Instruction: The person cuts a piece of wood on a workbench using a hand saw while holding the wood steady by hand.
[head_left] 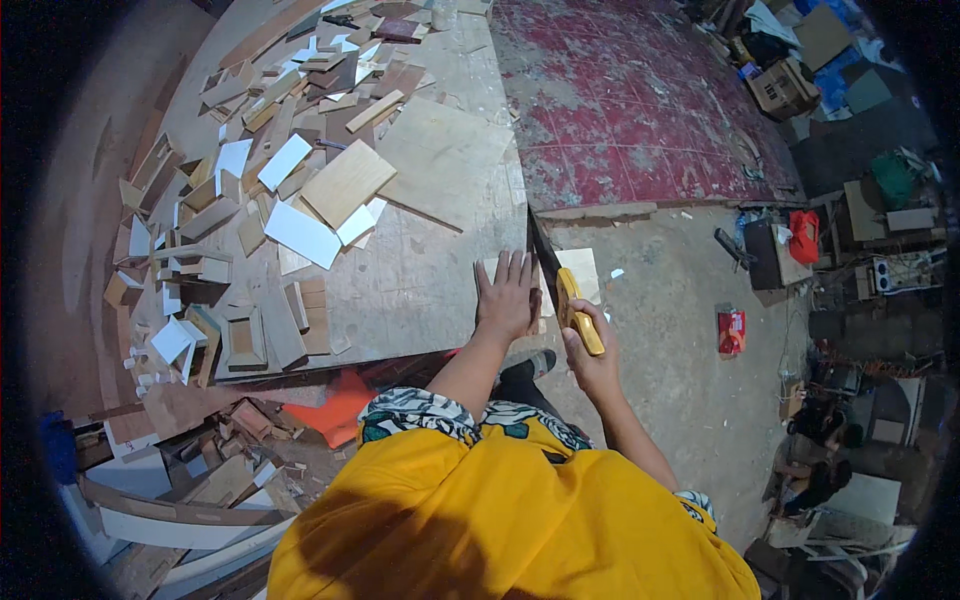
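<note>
My right hand (592, 350) is closed around the yellow handle of a handsaw (580, 312). Its dark, narrow blade points away from me along the right edge of the wooden worktable (430, 300). Just left of the blade, my left hand (505, 297) lies flat at the table's edge with its fingers stretched out. A pale piece of wood (490, 267) shows partly under those fingers. Right of the saw is a pale panel (582, 272); whether it joins the piece under my hand, I cannot tell.
Wood offcuts, white panels (303, 236) and small frames (245, 338) crowd the table's left half. A larger plywood sheet (430, 165) lies farther back. Scrap wood (225, 480) is piled below left. Beyond the concrete floor stands a red-topped surface (640, 110); a red packet (731, 331) lies right.
</note>
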